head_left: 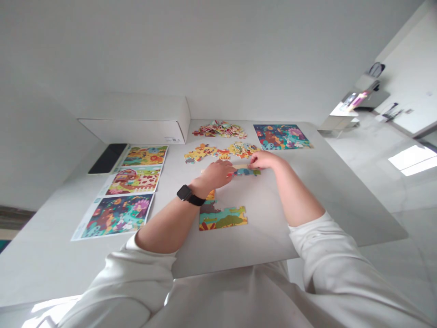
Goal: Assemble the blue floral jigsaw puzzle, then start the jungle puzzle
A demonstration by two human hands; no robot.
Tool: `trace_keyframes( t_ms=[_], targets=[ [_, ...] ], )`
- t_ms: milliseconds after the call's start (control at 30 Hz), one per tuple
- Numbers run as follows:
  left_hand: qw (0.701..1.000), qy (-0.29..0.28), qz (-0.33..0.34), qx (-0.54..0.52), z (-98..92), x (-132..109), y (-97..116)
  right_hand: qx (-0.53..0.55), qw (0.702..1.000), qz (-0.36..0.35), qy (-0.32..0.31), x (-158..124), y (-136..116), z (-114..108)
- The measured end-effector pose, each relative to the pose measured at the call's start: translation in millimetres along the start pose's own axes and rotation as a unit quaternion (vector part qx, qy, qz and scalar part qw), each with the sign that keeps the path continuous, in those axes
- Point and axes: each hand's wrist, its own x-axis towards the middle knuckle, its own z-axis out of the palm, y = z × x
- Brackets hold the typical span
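A joined strip of puzzle pieces (243, 171) with a blue animal on it lies across the middle of the table. My left hand (219, 174) rests over the strip's left end, palm down, fingers stretched out. At the strip's right end, my right hand (264, 160) has thumb and fingers pinched on the edge of a puzzle piece, mostly hidden by the fingers. Nearer to me lies a joined puzzle corner (223, 217) with a green crocodile, partly covered by my left wrist. Just beyond my hands are loose yellow puzzle pieces (203, 152) and a small pile of pieces (243, 148).
A larger heap of pieces (220, 129) sits at the back. Left of my arms are picture sheets (118, 216), a black phone (108, 158) and a long white box (136, 130). A dark blue jungle picture (283, 136) lies back right. A wall closes off the far side.
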Motion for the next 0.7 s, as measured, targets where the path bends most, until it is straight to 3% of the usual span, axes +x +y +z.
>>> trace_keyframes(
  t_ms=[700],
  targets=[
    [0.999,0.027,0.032,-0.003,4.3,-0.8,-5.6,-0.09,0.996,-0.017,0.006,-3.4,-8.6,-1.7]
  ],
)
